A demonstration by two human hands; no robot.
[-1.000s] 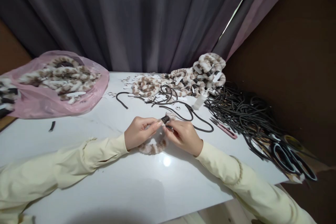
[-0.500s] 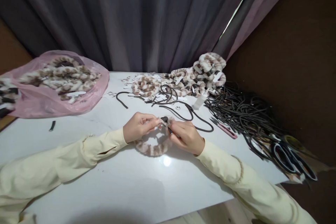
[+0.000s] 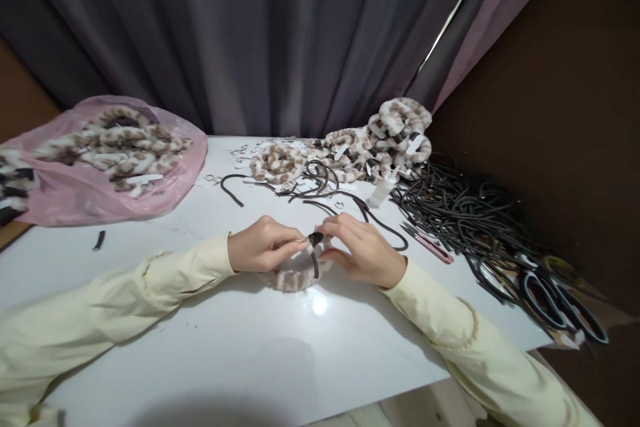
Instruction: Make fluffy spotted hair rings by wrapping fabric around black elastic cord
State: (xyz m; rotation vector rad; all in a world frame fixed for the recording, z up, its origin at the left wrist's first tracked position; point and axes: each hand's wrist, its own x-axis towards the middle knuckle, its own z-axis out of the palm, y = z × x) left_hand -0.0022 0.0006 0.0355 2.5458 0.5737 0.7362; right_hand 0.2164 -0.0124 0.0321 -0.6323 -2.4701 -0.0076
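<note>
A brown-and-white fluffy ring (image 3: 293, 281) is between my two hands, its lower curve close to the white table. My left hand (image 3: 267, 243) pinches its upper left part between thumb and fingers. At the top of the ring sits a black piece (image 3: 315, 238), from which a short black cord end (image 3: 315, 267) hangs down inside the loop. My right hand (image 3: 365, 250) has its fingers and thumb curved round the ring's upper right part, beside the black piece. The fingers partly hide where the fluffy ends meet.
On the left a pink plastic bag (image 3: 187, 190) holds more fluffy rings. More fluffy rings (image 3: 350, 147) are piled at the back, near a small clear bottle (image 3: 383, 190). Right are tangled black cords (image 3: 465, 213), pink-handled snips (image 3: 433, 248) and scissors (image 3: 543, 300). A cord scrap (image 3: 100, 240) lies left.
The short black cord end now hangs plainly inside the ring. My right hand has turned and its fingers have opened wider round the ring's top; my left hand has shifted slightly lower.
</note>
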